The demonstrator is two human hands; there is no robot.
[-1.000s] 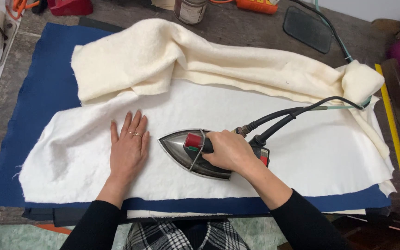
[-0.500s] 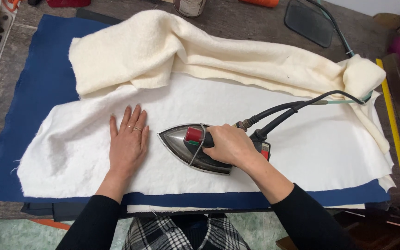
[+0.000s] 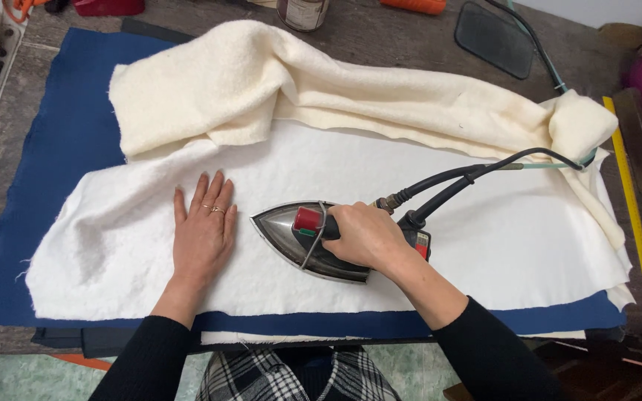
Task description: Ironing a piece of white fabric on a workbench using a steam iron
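On white cloth [image 3: 484, 223]: 1 iron [image 3: 299, 238], right hand [image 3: 365, 236] grip closed round handle; left hand [image 3: 203, 230] flat, empty.

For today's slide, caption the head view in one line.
Right hand grips an iron on white fabric; left hand lies flat beside it.
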